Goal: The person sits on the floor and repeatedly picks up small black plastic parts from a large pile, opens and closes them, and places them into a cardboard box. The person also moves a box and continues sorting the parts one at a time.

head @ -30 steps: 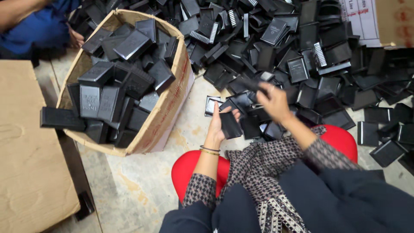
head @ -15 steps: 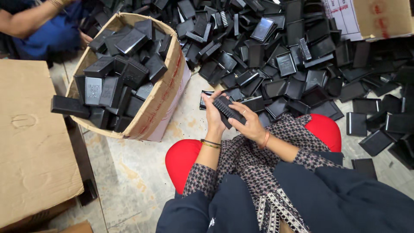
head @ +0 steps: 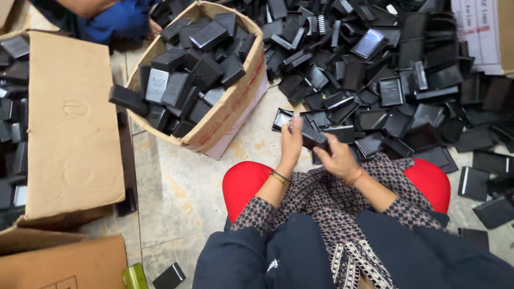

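I hold a small black plastic case (head: 312, 138) between my hands, just above my lap and in front of the red stool. It is a flat, rectangular piece with a dull dark surface and straight edges. It sits tilted, its long side running from upper left down to lower right. My left hand (head: 292, 140) presses against its left end with fingers upright, and my right hand (head: 336, 158) wraps the lower right end from below. The middle of the case shows between them; its underside is hidden from me.
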Action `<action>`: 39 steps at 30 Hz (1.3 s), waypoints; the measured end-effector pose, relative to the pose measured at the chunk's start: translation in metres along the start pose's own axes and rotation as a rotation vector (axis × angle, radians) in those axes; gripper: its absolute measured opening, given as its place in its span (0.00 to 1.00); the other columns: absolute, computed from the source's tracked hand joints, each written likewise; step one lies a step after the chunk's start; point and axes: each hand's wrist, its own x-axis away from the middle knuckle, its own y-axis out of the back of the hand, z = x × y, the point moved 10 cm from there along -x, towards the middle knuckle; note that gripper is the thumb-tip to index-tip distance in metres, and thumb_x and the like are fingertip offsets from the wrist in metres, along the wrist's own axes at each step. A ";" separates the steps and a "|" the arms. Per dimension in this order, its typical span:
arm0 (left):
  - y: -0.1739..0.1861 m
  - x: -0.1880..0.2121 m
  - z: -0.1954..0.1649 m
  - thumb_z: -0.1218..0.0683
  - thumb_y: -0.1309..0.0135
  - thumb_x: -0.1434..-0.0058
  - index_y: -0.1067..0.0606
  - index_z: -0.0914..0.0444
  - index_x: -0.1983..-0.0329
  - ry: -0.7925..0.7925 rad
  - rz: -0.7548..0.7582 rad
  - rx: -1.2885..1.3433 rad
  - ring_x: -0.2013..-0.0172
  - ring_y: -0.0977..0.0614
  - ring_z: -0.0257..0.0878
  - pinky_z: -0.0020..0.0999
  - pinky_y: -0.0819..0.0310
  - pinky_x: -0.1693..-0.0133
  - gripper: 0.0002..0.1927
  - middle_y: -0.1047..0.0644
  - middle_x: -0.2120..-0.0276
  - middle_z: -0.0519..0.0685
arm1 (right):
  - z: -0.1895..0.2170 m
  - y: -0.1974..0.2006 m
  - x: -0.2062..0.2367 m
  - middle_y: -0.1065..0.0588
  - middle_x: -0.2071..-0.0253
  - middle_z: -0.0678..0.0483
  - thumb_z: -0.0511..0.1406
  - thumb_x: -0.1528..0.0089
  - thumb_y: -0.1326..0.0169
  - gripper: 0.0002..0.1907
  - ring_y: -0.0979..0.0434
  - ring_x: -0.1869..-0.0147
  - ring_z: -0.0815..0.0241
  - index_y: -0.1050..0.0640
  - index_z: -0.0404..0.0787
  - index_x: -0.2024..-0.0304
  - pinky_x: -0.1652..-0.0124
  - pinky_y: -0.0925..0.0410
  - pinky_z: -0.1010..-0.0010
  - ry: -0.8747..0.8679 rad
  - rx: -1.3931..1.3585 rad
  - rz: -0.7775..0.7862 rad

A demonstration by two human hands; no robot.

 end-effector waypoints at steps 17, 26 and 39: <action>0.133 -0.135 -0.187 0.32 0.33 0.36 0.34 0.63 0.29 -0.688 -0.351 -1.025 0.24 0.49 0.56 0.71 0.63 0.29 0.44 0.45 0.25 0.55 | 0.011 -0.127 -0.133 0.22 0.56 0.47 0.36 0.41 0.44 0.14 0.22 0.50 0.48 0.21 0.41 0.54 0.51 0.35 0.47 0.312 0.860 0.088; 0.016 -0.028 0.099 0.49 0.31 0.42 0.52 0.67 0.29 0.396 -0.016 0.094 0.36 0.31 0.45 0.41 0.39 0.35 0.50 0.35 0.35 0.60 | -0.013 -0.046 -0.141 0.22 0.59 0.49 0.37 0.40 0.42 0.09 0.20 0.52 0.51 0.21 0.40 0.59 0.51 0.33 0.55 0.086 0.374 -0.009; 0.028 -0.068 0.139 0.67 0.47 0.48 0.29 0.64 0.58 0.514 -0.108 0.825 0.61 0.17 0.44 0.38 0.21 0.52 0.14 0.20 0.63 0.53 | -0.079 -0.034 -0.232 0.22 0.55 0.44 0.51 0.46 0.33 0.25 0.22 0.49 0.44 0.18 0.40 0.59 0.52 0.36 0.55 -0.416 0.759 0.119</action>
